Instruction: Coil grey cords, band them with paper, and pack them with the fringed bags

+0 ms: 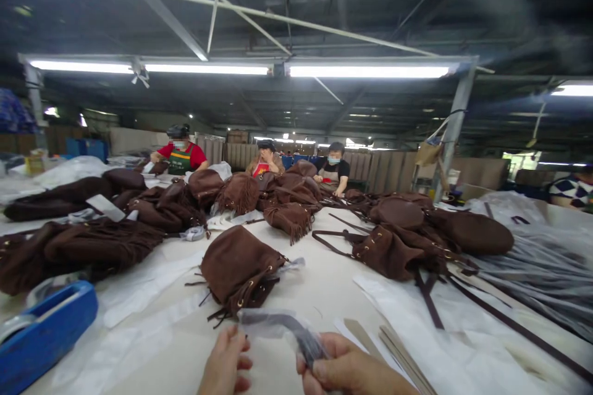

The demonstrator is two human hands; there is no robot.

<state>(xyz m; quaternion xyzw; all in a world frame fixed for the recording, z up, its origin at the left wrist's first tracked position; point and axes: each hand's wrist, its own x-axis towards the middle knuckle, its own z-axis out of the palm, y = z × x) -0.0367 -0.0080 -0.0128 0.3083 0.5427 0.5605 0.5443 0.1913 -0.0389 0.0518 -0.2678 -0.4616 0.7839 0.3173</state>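
A dark strap in clear plastic wrap (290, 326) lies across the lower middle of the view, its plastic loose at the left end. My right hand (349, 365) is closed around the right end of this wrapped strap, the thumb on top. Beside the left end of the plastic is my left hand (225, 361), its fingers slightly bent and apart; whether a fingertip touches the plastic I cannot tell. Just beyond both hands a brown drawstring bag (241, 265) with metal eyelets lies on its side on the pale table (319, 265).
Brown bags (92, 244) are heaped at left and across the back, with more bags (393, 247) at right. A blue tape dispenser (50, 330) stands front left. White sheets (417, 327), flat strips (403, 358) and grey wrapped straps (542, 278) lie right. Several people work opposite.
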